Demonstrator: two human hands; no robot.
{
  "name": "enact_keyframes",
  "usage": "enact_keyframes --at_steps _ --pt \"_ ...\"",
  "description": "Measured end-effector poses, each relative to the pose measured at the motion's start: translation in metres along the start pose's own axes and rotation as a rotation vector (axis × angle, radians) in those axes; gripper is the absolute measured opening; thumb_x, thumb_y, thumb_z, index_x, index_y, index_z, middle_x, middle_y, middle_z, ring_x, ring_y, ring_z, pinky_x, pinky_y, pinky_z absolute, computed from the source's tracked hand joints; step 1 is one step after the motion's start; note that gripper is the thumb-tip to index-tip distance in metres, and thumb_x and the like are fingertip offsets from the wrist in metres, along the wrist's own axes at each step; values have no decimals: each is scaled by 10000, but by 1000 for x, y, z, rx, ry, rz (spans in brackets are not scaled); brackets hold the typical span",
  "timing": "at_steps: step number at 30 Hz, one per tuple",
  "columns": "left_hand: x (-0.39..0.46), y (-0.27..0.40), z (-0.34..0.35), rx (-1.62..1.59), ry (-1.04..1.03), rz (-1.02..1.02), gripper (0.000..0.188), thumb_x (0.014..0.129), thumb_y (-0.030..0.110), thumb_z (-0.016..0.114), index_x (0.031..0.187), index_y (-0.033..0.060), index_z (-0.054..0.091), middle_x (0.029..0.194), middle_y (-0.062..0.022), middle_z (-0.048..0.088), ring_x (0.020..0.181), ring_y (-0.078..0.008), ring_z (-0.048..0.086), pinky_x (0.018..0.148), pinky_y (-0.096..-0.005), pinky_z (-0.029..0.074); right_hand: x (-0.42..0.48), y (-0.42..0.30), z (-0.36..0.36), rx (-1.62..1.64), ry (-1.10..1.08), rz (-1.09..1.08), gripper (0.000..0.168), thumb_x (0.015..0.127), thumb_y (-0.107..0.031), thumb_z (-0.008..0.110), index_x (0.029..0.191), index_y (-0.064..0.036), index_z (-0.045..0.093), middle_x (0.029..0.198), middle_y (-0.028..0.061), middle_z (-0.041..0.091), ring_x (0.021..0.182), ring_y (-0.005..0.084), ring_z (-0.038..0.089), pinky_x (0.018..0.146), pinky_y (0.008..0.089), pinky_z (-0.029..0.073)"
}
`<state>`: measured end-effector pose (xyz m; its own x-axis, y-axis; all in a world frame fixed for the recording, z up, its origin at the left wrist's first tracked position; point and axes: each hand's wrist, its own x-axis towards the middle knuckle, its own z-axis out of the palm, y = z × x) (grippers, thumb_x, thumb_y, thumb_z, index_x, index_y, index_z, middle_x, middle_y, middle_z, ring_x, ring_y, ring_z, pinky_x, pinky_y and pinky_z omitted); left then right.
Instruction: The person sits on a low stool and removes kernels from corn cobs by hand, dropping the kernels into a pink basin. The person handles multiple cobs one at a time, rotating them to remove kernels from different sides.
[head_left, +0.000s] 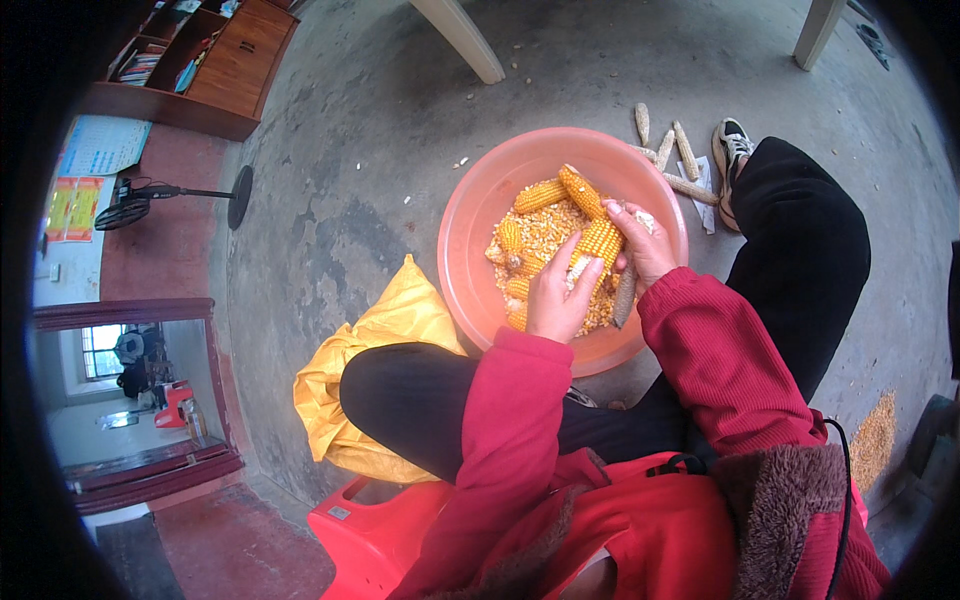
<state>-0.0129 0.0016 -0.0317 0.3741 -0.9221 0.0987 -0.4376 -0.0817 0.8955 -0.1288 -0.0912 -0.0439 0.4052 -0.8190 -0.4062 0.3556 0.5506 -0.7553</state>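
My left hand and my right hand hold a partly shelled ear of yellow corn between them, over a round pink plastic basin. A pale bare strip shows on the ear near my left fingers. Something whitish shows by my right hand; I cannot tell what it is. Below that hand is a greyish elongated object, partly hidden. Loose corn kernels fill the basin's bottom. On them lie several ears, among them one yellow ear and another leaning ear.
Several stripped cobs lie on the concrete floor beyond the basin, by my shoe. A yellow woven sack and a red plastic stool are at left. Kernels are heaped at right. A fan stands by the wall.
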Motion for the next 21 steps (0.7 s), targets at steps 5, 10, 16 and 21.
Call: enact_keyframes --at_steps 5,10,16,21 --pt "-2 7 0 161 32 -77 515 821 299 720 1211 -9 585 901 -237 676 816 -340 687 695 -386 524 -1 8 4 78 7 3 280 864 -255 693 1034 -53 600 746 -6 598 473 45 480 384 177 341" --pt "-2 10 -3 54 -37 -87 482 845 189 703 1257 -15 556 987 -174 687 893 -210 666 759 -319 513 -5 -1 6 75 -11 13 260 873 -260 679 1020 -62 598 763 -5 595 489 46 491 379 179 348" --pt "-1 10 -6 -2 -99 -65 491 860 119 684 1301 -20 520 1051 -138 685 935 -136 651 798 -276 505 -5 -4 4 10 -16 12 304 918 -302 602 1111 -67 592 814 1 568 486 44 469 381 167 362" --pt "0 17 -7 -84 -83 -76 509 825 206 707 1261 -2 545 1008 -223 668 891 -298 684 749 -359 522 -6 -3 4 46 -35 21 281 920 -272 602 1107 -63 592 834 10 574 504 46 485 386 168 366"
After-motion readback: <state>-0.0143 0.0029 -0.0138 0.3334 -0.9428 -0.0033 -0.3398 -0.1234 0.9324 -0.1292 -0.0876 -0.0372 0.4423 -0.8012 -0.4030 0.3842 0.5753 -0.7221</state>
